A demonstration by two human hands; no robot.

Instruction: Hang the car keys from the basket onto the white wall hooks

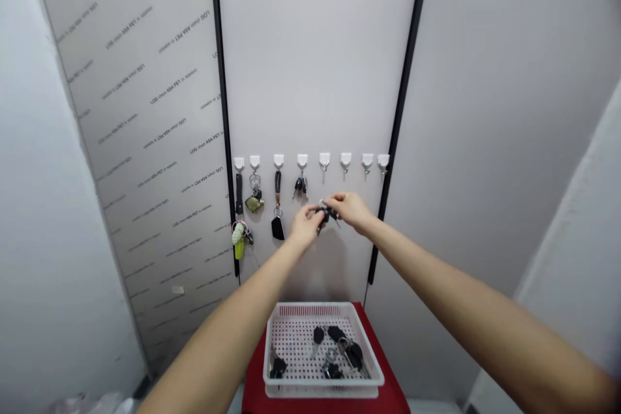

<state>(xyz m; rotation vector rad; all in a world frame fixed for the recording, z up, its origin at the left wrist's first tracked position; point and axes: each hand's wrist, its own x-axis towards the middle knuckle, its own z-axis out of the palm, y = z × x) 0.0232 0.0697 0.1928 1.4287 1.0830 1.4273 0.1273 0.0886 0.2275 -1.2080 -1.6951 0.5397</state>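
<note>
Both hands meet in front of the white panel, a little below the row of hooks. My left hand (305,223) is closed on a bunch of dark keys (325,215) from the left. From the right, the fingers of my right hand (350,208) pinch the same bunch. A bare hook (325,160) is on the panel just above them. To the left, small black keys (300,187) hang from a hook, and beside them a black strap with a dark fob (278,228). How the keys are joined is too small to make out.
Further left hang an olive key charm (254,202) and a long strap with green pendants (239,239). More white hooks (367,160) continue to the right. Below, a white perforated basket (274,383) with several keys stands on a red surface (388,381). Black strips (400,97) edge the panel.
</note>
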